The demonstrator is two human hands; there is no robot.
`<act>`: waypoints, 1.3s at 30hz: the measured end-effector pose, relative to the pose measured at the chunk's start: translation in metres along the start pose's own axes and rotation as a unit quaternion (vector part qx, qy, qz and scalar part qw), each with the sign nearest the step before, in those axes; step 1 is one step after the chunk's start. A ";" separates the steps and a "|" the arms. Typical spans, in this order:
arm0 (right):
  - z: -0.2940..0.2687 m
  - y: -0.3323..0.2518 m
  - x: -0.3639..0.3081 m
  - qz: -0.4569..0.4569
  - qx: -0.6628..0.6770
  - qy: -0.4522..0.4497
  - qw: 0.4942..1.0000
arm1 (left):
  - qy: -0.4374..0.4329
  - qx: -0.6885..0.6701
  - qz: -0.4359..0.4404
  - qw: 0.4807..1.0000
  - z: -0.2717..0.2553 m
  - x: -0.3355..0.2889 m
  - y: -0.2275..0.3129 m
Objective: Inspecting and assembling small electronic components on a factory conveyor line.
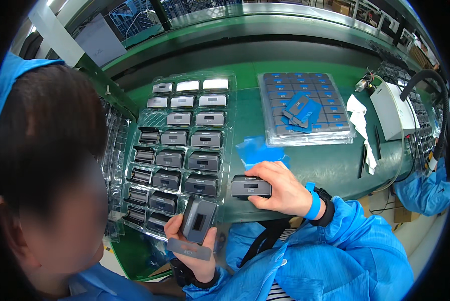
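Observation:
My left hand (201,265) is closed around a dark grey boxy device (195,228), tilted, with a black rectangular window in its face. A thin grey panel with slots (189,249) lies across the fingers of the same hand, just below the device. Between the thumb and fingers of my right hand (290,193) is a second grey device (250,186), held level at the table's front edge. To the left, a clear plastic tray (153,119) carries rows of similar devices; those in its lower left column look like open black housings.
A second tray (310,141) of dark grey pieces stands further right, with loose blue-backed pieces (301,110) on top. Blue film (263,152) lies in front of it. White cloth (357,118), a black pen-like tool (378,142) and a white box (393,113) are at right. Another person (49,150) is close at left.

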State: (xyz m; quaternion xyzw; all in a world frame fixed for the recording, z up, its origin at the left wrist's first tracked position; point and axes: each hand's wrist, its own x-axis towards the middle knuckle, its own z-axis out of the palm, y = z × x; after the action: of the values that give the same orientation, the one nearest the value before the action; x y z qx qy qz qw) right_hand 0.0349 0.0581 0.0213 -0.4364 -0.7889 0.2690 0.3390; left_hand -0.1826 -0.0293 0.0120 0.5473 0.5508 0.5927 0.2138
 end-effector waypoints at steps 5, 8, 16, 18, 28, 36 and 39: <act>0.002 0.003 0.000 -0.002 -0.009 0.008 1.000 | -0.002 0.016 -0.005 1.000 0.000 0.001 -0.001; 0.002 0.003 0.001 0.001 -0.012 0.003 1.000 | -0.002 0.021 0.000 1.000 0.000 0.001 -0.003; 0.003 0.005 0.002 -0.011 -0.019 0.009 1.000 | 0.004 0.014 -0.008 1.000 0.002 0.001 -0.003; 0.003 0.005 0.002 -0.011 -0.020 0.009 1.000 | 0.005 0.003 -0.015 1.000 0.002 0.002 -0.003; 0.004 0.005 0.001 0.004 -0.031 0.013 0.999 | -0.005 0.018 -0.008 1.000 0.000 0.002 -0.003; 0.005 0.006 0.002 0.001 -0.033 0.015 0.999 | -0.003 0.009 -0.009 1.000 -0.001 0.002 -0.005; 0.004 0.005 0.002 0.006 -0.033 0.012 0.999 | -0.004 0.010 -0.004 1.000 0.000 0.002 -0.006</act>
State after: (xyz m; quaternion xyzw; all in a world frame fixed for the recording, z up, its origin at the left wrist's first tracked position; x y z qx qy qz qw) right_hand 0.0337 0.0616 0.0164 -0.4555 -0.7903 0.2397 0.3324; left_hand -0.1856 -0.0260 0.0079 0.5494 0.5584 0.5839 0.2130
